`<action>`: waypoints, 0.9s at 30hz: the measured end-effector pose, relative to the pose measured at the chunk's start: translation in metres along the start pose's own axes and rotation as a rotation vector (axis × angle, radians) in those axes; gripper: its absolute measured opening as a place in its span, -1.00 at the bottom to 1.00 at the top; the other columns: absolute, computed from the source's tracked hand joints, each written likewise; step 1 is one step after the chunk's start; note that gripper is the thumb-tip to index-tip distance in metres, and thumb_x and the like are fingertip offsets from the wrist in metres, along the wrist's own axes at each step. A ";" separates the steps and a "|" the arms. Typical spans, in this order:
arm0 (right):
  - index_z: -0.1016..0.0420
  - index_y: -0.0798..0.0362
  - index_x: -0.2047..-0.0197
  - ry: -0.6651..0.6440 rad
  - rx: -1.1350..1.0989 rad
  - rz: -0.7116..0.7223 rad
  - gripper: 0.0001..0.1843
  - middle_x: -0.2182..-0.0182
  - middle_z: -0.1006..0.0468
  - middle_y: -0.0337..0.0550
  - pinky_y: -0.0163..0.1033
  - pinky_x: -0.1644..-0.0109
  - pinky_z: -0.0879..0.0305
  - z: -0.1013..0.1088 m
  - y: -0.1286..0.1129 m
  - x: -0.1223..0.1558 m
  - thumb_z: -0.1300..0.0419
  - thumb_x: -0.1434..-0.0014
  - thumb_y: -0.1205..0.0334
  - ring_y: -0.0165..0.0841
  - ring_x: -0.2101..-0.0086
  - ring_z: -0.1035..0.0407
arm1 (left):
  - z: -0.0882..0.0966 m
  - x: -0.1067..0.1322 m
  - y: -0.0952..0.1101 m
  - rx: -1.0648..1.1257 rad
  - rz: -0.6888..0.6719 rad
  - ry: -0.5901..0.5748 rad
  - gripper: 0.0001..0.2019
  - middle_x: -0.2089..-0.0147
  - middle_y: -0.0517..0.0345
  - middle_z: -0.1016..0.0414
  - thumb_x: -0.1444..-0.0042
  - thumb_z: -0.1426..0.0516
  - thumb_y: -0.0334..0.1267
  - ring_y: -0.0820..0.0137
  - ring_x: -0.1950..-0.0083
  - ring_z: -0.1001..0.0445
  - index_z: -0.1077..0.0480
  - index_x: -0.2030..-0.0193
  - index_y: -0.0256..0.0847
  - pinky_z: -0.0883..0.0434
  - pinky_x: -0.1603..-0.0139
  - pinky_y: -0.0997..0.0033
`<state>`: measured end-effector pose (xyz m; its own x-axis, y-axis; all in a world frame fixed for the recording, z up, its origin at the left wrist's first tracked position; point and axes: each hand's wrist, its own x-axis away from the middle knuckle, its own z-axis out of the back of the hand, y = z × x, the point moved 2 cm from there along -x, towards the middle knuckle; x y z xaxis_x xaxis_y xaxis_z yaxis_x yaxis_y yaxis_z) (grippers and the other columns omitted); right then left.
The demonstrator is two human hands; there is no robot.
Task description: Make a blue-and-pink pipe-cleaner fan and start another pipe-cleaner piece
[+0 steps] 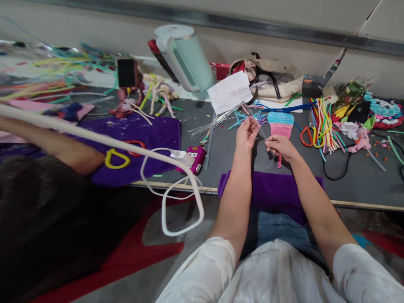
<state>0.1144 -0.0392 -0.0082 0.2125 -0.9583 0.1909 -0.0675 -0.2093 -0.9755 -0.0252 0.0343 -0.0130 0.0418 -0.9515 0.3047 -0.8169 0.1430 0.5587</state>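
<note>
My left hand (248, 132) is raised over the dark table, its fingers curled on a thin clear strip (262, 134). My right hand (280, 146) pinches the strip's lower end, where some fine threads or wires hang. Just beyond my right hand lies a flat blue and pink piece (280, 124) that looks made of pipe cleaners. Silver wires (208, 125) fan out left of my left hand. Several blue and purple pipe cleaners (255, 115) lie behind it. A rolled purple cloth (274, 189) rests at the table edge under my forearms.
A white curved tube (142, 149) crosses the left foreground. A co-worker's arm (63, 145) rests by a purple cloth (151, 139) with yellow-handled scissors (117, 159). Behind stand a mint jug (192, 63) and a paper sheet (230, 92). At right lie colourful pipe cleaners (325, 126) and a pink glue gun (360, 141).
</note>
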 end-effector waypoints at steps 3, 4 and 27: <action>-0.37 0.04 0.37 0.210 -0.016 0.128 -0.71 0.58 -0.50 -0.29 -0.46 0.66 -0.01 0.007 0.000 -0.005 -0.35 0.01 0.06 -0.57 0.67 -0.21 | -0.004 0.009 -0.008 -0.365 -0.007 -0.197 -0.89 0.37 0.10 -0.54 -0.10 -0.29 -0.28 0.49 0.40 -0.50 -0.49 0.32 -0.29 -0.50 0.28 0.49; -0.38 0.04 0.37 0.273 -0.021 0.173 -0.70 0.58 -0.50 -0.29 -0.45 0.66 -0.03 0.011 0.000 -0.006 -0.34 0.00 0.04 -0.56 0.66 -0.22 | -0.004 0.011 -0.010 -0.474 -0.031 -0.268 -0.83 0.37 0.11 -0.53 -0.05 -0.32 -0.23 0.49 0.40 -0.49 -0.49 0.33 -0.28 -0.48 0.30 0.50; -0.34 0.07 0.48 0.436 -0.554 0.244 -0.85 0.64 -0.47 -0.36 -0.48 0.67 -0.09 0.038 0.007 -0.020 -0.25 -0.04 0.31 -0.57 0.68 -0.25 | -0.032 0.086 0.000 -1.864 -0.465 -0.602 -0.92 0.52 0.22 -0.42 0.00 -0.21 -0.30 0.45 0.46 -0.28 -0.50 0.43 -0.26 -0.14 0.39 0.45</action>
<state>0.1464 -0.0139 -0.0226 -0.2694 -0.9562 0.1146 -0.5693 0.0621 -0.8198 -0.0030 -0.0384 0.0376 -0.4504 -0.8875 -0.0970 0.6950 -0.4168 0.5858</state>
